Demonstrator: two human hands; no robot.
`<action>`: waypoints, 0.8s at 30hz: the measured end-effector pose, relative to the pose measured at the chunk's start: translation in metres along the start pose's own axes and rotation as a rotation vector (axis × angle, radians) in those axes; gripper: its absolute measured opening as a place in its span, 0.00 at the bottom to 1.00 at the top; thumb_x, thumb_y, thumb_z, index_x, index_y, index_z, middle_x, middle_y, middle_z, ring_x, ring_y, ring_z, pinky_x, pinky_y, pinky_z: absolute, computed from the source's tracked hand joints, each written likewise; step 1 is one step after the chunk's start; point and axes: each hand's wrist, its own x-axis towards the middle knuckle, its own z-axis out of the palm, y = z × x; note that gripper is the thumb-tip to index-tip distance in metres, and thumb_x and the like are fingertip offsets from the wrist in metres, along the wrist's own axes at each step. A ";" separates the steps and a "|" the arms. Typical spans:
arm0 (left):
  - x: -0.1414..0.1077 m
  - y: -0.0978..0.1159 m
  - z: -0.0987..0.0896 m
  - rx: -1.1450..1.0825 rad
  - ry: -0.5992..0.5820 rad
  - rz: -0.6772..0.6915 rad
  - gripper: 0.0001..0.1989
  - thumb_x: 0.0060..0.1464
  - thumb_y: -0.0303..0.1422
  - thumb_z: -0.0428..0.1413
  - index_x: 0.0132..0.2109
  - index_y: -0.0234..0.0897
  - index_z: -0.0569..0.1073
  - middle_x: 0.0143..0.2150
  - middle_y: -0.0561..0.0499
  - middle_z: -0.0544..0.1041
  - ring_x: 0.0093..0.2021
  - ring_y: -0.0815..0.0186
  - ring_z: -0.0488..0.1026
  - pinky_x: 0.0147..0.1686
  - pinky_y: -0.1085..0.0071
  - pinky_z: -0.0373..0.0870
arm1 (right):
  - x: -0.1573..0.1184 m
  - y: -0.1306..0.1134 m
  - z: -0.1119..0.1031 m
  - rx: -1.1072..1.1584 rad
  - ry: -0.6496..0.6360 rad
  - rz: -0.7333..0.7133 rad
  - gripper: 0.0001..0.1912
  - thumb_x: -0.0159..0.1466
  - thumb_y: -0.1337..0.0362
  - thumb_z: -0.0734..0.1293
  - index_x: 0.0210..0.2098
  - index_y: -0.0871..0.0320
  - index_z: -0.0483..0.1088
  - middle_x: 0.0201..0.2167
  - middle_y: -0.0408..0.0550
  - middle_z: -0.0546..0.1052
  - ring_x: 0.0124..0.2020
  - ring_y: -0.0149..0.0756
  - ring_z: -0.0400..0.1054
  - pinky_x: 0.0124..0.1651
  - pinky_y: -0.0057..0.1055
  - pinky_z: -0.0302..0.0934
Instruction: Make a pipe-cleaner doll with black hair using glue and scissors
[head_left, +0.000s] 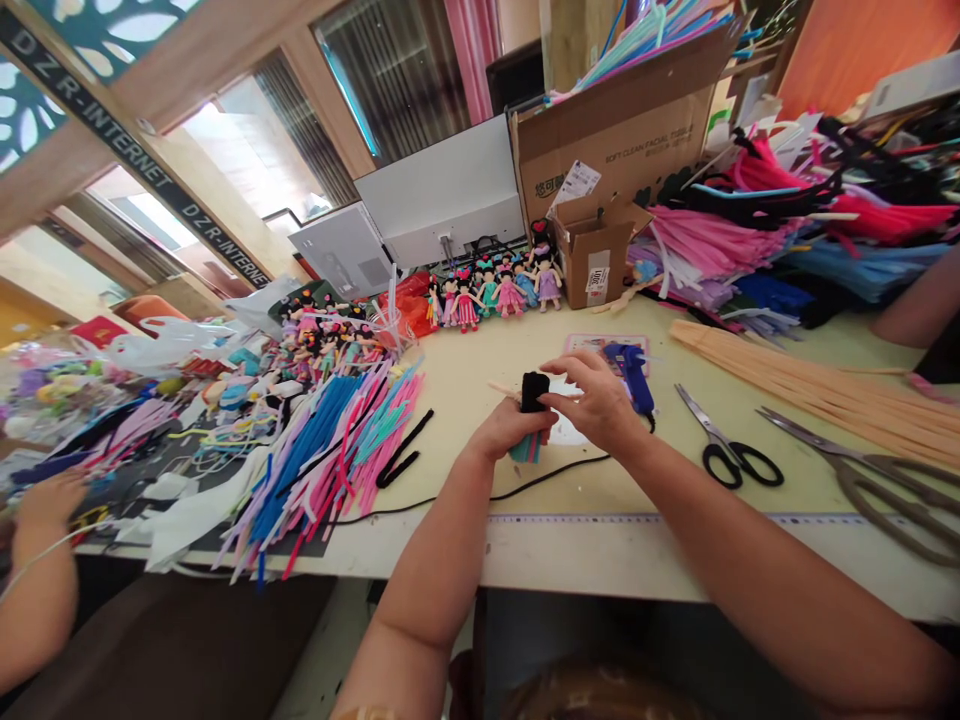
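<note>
My left hand (pixel 511 425) is closed around a small pipe-cleaner doll with a black fuzzy head (pixel 535 390). Its teal and pink striped skirt (pixel 527 447) hangs below my fingers, and a thin beige stem sticks out to the left. From the right, my right hand (pixel 596 395) has its thumb and index finger curled at the edge of the black head, gripping it lightly. Just behind that hand lies a blue glue gun (pixel 634 378) on the table. Two short black pipe cleaners (pixel 405 450) rest to the left of my left hand.
Small scissors (pixel 724 440) and larger shears (pixel 870 465) lie at right, beside beige pipe cleaners (pixel 810 390). Finished dolls (pixel 502 290) stand behind, near a small carton (pixel 596 255). Colourful pipe cleaners (pixel 322 430) cover the left side. A black cord (pixel 517 490) crosses the front. Another person's hand (pixel 52 500) is at far left.
</note>
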 end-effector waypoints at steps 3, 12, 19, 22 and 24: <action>0.000 -0.002 -0.001 -0.003 -0.004 0.022 0.10 0.46 0.35 0.58 0.27 0.33 0.67 0.20 0.53 0.70 0.21 0.71 0.67 0.23 0.74 0.62 | 0.000 0.001 0.000 0.007 -0.010 -0.016 0.10 0.57 0.68 0.69 0.39 0.54 0.72 0.38 0.50 0.72 0.41 0.42 0.67 0.41 0.40 0.67; 0.001 -0.004 -0.002 0.029 0.007 0.033 0.10 0.47 0.36 0.58 0.30 0.33 0.68 0.21 0.54 0.70 0.22 0.71 0.67 0.23 0.73 0.62 | 0.000 0.003 0.003 0.076 -0.037 0.042 0.09 0.57 0.69 0.69 0.38 0.55 0.73 0.36 0.48 0.73 0.37 0.38 0.67 0.36 0.36 0.66; 0.000 0.000 0.000 0.089 0.065 0.031 0.09 0.47 0.35 0.58 0.31 0.34 0.68 0.21 0.54 0.70 0.22 0.71 0.67 0.24 0.74 0.62 | -0.001 0.005 0.004 0.086 0.006 0.050 0.15 0.58 0.66 0.69 0.46 0.53 0.72 0.36 0.47 0.75 0.36 0.38 0.67 0.39 0.37 0.66; 0.000 0.003 0.002 0.180 0.117 -0.004 0.08 0.47 0.34 0.57 0.29 0.34 0.68 0.21 0.54 0.70 0.22 0.71 0.67 0.23 0.74 0.63 | -0.001 0.003 0.003 0.028 0.022 0.010 0.15 0.59 0.65 0.69 0.46 0.52 0.73 0.39 0.49 0.74 0.41 0.41 0.68 0.46 0.42 0.64; 0.000 0.004 0.004 0.234 0.141 -0.014 0.08 0.48 0.34 0.57 0.29 0.34 0.68 0.21 0.54 0.70 0.22 0.71 0.67 0.23 0.75 0.63 | -0.001 0.002 0.003 -0.003 0.013 -0.015 0.12 0.58 0.65 0.69 0.43 0.52 0.74 0.38 0.49 0.74 0.43 0.43 0.67 0.49 0.45 0.63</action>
